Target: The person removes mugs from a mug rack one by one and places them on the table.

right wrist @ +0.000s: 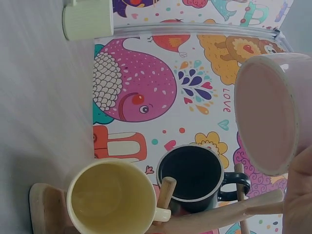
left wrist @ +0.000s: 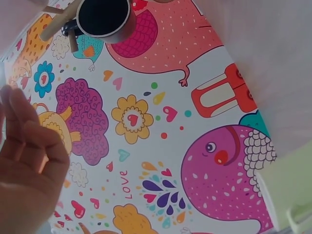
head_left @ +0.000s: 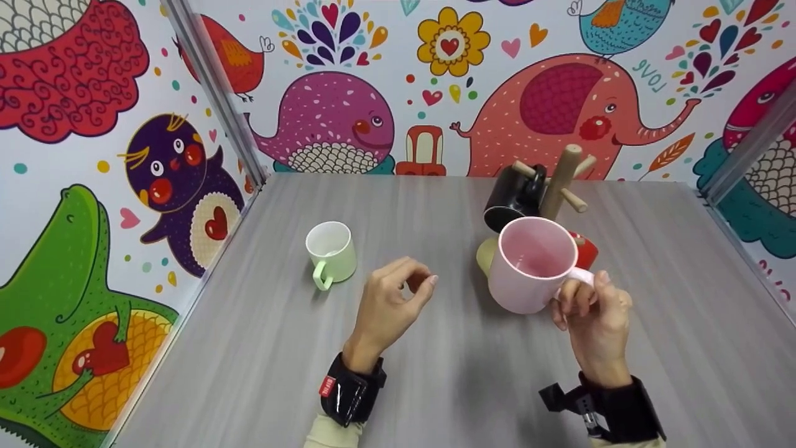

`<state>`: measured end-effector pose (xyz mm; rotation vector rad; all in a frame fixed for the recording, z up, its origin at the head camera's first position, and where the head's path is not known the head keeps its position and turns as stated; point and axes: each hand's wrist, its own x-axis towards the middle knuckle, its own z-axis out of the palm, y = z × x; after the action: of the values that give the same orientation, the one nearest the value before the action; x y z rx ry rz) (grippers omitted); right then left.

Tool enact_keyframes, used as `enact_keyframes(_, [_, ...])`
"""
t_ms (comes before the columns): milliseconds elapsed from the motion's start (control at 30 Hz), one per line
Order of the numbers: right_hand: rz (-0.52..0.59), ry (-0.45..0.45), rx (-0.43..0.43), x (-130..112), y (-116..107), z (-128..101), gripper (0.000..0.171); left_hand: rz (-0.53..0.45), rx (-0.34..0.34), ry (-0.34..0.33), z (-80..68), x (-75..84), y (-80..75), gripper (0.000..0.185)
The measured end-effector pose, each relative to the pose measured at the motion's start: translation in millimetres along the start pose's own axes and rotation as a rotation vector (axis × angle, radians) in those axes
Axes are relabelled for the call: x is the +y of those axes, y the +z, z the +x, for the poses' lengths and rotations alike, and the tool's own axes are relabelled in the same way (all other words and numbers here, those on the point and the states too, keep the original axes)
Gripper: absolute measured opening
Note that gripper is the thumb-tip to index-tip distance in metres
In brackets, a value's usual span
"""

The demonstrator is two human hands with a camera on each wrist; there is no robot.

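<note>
My right hand point(head_left: 591, 311) grips the handle of a pink mug point(head_left: 532, 264) and holds it above the table, mouth tilted toward me; its rim shows in the right wrist view as the pink mug point(right wrist: 270, 117). Behind it stands a wooden mug tree point(head_left: 559, 180) carrying a black mug point(head_left: 513, 199), a red mug point(head_left: 584, 249) and a yellow mug point(right wrist: 109, 200). My left hand point(head_left: 398, 298) hovers over the table with fingers loosely curled, holding nothing. A pale green mug point(head_left: 331, 252) stands upright to its left.
The grey table point(head_left: 435, 373) is enclosed by cartoon-printed walls point(head_left: 348, 112) on the left, back and right. Metal posts point(head_left: 211, 81) stand at the back corners. Bare tabletop lies in front of both hands.
</note>
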<state>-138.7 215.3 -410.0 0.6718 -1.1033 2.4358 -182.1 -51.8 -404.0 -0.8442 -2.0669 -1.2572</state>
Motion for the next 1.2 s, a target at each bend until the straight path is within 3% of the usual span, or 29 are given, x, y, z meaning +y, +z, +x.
enact_keyframes(333, [-0.017, 0.018, -0.019, 5.8, 2.8, -5.4, 0.053, -0.042, -0.028, 0.021, 1.9, 5.6, 5.5, 0.011])
enact_keyframes(600, [-0.001, 0.027, -0.055, 10.1, 4.9, -8.5, 0.051, -0.070, -0.074, 0.029, 3.1, 11.6, 11.5, 0.038])
enact_keyframes(867, [-0.054, 0.050, -0.092, 15.4, 7.9, -9.9, 0.051, -0.127, -0.129, 0.064, 3.8, 20.9, 26.2, 0.064])
enact_keyframes(1200, [-0.112, 0.072, -0.101, 20.0, 14.7, -11.9, 0.052, -0.149, -0.124, 0.079, 5.2, 25.1, 33.4, 0.081])
